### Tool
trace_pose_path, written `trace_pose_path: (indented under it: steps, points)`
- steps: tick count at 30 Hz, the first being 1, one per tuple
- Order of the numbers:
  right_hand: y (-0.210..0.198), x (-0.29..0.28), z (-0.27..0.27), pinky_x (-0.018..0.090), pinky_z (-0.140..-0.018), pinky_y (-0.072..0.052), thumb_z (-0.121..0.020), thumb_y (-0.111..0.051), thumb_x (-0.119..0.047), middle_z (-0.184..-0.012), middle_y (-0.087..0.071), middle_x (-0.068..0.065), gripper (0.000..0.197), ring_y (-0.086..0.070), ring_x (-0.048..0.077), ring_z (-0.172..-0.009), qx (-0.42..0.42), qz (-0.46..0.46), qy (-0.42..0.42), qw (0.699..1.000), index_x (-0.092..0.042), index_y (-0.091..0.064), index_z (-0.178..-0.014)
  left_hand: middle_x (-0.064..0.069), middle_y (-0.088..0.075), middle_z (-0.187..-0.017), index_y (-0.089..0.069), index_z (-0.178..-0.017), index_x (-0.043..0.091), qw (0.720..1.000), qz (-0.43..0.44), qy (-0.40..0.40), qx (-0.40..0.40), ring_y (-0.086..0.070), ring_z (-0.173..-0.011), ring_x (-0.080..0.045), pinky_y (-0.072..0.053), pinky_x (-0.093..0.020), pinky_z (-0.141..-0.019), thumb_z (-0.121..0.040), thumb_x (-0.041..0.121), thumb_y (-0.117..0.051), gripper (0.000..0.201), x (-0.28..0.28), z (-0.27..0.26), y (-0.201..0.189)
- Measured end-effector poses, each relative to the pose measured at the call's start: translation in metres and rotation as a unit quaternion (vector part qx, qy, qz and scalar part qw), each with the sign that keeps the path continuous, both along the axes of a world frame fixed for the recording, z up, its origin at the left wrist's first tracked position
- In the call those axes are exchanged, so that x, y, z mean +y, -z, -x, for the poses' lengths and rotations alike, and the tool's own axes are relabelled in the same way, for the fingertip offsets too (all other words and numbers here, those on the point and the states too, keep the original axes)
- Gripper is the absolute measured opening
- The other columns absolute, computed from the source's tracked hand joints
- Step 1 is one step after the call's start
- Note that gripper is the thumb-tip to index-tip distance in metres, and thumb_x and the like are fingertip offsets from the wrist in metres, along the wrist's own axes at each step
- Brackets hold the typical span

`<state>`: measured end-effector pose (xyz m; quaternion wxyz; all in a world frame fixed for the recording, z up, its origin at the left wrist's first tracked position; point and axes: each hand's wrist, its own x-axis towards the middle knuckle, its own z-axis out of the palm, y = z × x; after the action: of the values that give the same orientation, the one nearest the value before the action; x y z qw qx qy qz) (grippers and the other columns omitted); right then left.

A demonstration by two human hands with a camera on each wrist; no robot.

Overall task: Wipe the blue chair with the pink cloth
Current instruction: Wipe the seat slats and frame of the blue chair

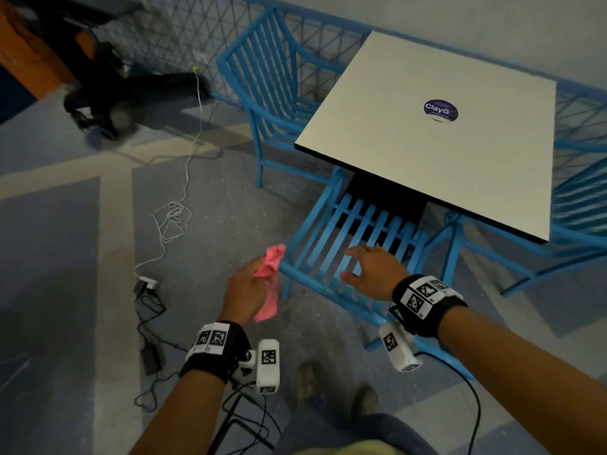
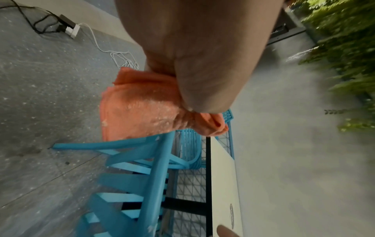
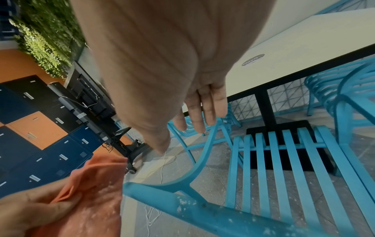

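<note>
The blue chair [image 1: 328, 289] stands tucked under a white table, its slatted seat facing me. My left hand [image 1: 246, 287] grips the crumpled pink cloth [image 1: 272, 270] just left of the chair's near corner, with the cloth hanging down from the fist. In the left wrist view the cloth [image 2: 140, 109] bunches under my left hand [image 2: 192, 64], just above the chair's rail [image 2: 160, 168]. My right hand [image 1: 371, 267] hovers over the slats, fingers straight and spread, holding nothing. The right wrist view shows that right hand [image 3: 172, 80] above the chair [image 3: 278, 168], whose rail carries white specks, and the cloth [image 3: 91, 184].
The white table [image 1: 443, 133] overhangs the seat. A second blue chair [image 1: 272, 77] stands at the back, a third [image 1: 578, 205] on the right. A white cable [image 1: 174, 221] and black adapters [image 1: 147, 323] lie on the floor to the left. My shoes [image 1: 307, 379] are below.
</note>
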<state>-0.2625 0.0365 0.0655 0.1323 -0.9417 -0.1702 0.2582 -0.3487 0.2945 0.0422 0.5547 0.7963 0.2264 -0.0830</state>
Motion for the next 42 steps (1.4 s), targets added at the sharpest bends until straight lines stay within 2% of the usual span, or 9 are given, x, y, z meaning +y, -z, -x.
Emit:
trace_pose_path:
  steps: [4,9,15,19,23,28,30,38,42]
  points:
    - [0.002,-0.02,0.004,0.041,-0.102,-0.041,-0.097,-0.049,-0.049,-0.132,-0.06,0.01,0.058,-0.047,0.028,-0.128,0.006,0.0,0.015,1.0,-0.021,-0.041,-0.147,0.005,-0.079,-0.112,-0.065,-0.131,0.06,0.994,-0.109,0.004,0.03,-0.071,-0.086,-0.014,-0.05,-0.028,-0.081,-0.105,0.059,-0.047,0.032,-0.012,-0.012,0.001]
    - [0.003,-0.043,0.01,0.039,-0.102,-0.04,-0.097,-0.049,-0.029,-0.148,-0.048,0.008,0.054,-0.044,0.03,-0.13,0.021,-0.005,0.017,1.0,-0.023,-0.036,-0.15,-0.011,-0.072,-0.128,-0.055,-0.151,0.038,0.982,-0.138,0.09,0.096,-0.069,-0.1,-0.029,-0.041,-0.022,-0.081,-0.101,-0.002,-0.048,0.065,-0.061,-0.011,0.017]
    - [0.011,-0.075,0.021,0.04,-0.104,-0.04,-0.099,-0.047,-0.043,-0.141,-0.053,0.012,0.056,-0.044,0.03,-0.132,0.035,-0.011,0.044,0.998,-0.021,-0.037,-0.15,-0.005,-0.075,-0.106,-0.057,-0.135,0.05,0.984,-0.122,0.065,0.115,-0.069,-0.078,-0.019,-0.061,-0.037,-0.08,-0.101,0.004,-0.046,0.059,-0.108,-0.004,0.028]
    - [0.016,-0.087,0.029,0.043,-0.105,-0.042,-0.096,-0.048,-0.03,-0.142,-0.053,0.011,0.055,-0.045,0.029,-0.132,0.048,-0.029,0.052,0.997,-0.022,-0.037,-0.149,0.005,-0.069,-0.094,-0.056,-0.137,0.042,0.984,-0.105,0.093,0.108,-0.059,-0.069,-0.004,-0.044,-0.012,-0.057,-0.101,-0.003,-0.048,0.058,-0.13,0.006,0.021]
    - [0.018,-0.091,0.033,0.044,-0.108,-0.041,-0.095,-0.049,-0.036,-0.147,-0.05,0.01,0.057,-0.042,0.03,-0.135,0.045,-0.032,0.049,0.997,-0.022,-0.036,-0.149,-0.001,-0.07,-0.114,-0.055,-0.149,0.033,0.975,-0.106,0.164,0.107,-0.066,-0.106,-0.019,-0.042,-0.01,-0.087,-0.102,-0.002,-0.052,0.059,-0.143,0.014,0.014]
    - [0.019,-0.099,0.037,0.047,-0.108,-0.041,-0.091,-0.041,-0.07,-0.147,-0.049,0.01,0.074,-0.043,0.029,-0.135,0.043,-0.03,0.044,0.998,-0.024,-0.036,-0.148,-0.001,-0.081,-0.105,-0.08,-0.109,0.035,0.985,-0.022,0.131,0.107,-0.075,-0.1,-0.018,-0.054,-0.027,-0.079,-0.104,0.032,-0.066,0.016,-0.128,0.012,-0.002]
    - [0.019,-0.106,0.037,0.046,-0.106,-0.042,-0.09,-0.037,-0.074,-0.145,-0.052,0.009,0.077,-0.045,0.029,-0.133,0.039,-0.038,0.051,0.997,-0.024,-0.037,-0.148,0.004,-0.08,-0.093,-0.079,-0.101,0.037,0.994,-0.024,0.078,0.079,-0.076,-0.09,-0.015,-0.053,-0.024,-0.074,-0.1,0.019,-0.071,0.019,-0.11,0.009,-0.009]
    - [0.025,-0.124,0.043,0.044,-0.109,-0.041,-0.093,-0.043,-0.066,-0.15,-0.047,0.006,0.072,-0.045,0.027,-0.135,0.058,-0.058,0.064,0.995,-0.022,-0.036,-0.15,-0.012,-0.071,-0.138,-0.061,-0.146,0.039,0.953,-0.231,0.169,0.102,-0.067,-0.124,-0.033,-0.046,-0.03,-0.092,-0.103,0.013,-0.056,0.051,-0.079,-0.008,-0.005]
    - [0.029,-0.125,0.049,0.042,-0.108,-0.041,-0.093,-0.049,-0.06,-0.15,-0.046,0.008,0.07,-0.046,0.028,-0.134,0.062,-0.067,0.069,0.993,-0.02,-0.037,-0.149,-0.018,-0.073,-0.129,-0.056,-0.15,0.036,0.95,-0.215,0.188,0.126,-0.074,-0.106,-0.034,-0.046,-0.018,-0.067,-0.102,0.003,-0.05,0.059,-0.114,-0.007,0.008]
